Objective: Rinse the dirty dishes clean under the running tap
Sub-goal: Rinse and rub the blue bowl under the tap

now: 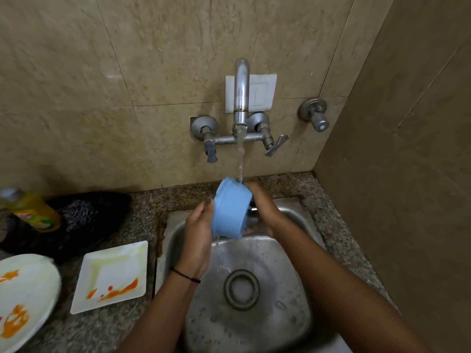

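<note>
A steel sink (293,250) stood beneath a running tap (241,90), with a stained round plate (25,289) and square plate (112,273) near the counter's (142,207) left edge. Over the sink's back edge, the left hand (197,230) gripped a sideways blue bowl (230,210). The right hand's (262,212) fingers were hidden behind it.

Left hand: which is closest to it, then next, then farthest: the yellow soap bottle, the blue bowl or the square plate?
1. Blue bowl, gripped by the left hand itself.
2. Square plate, just left of the sink.
3. Yellow soap bottle, far left, at the back.
</note>
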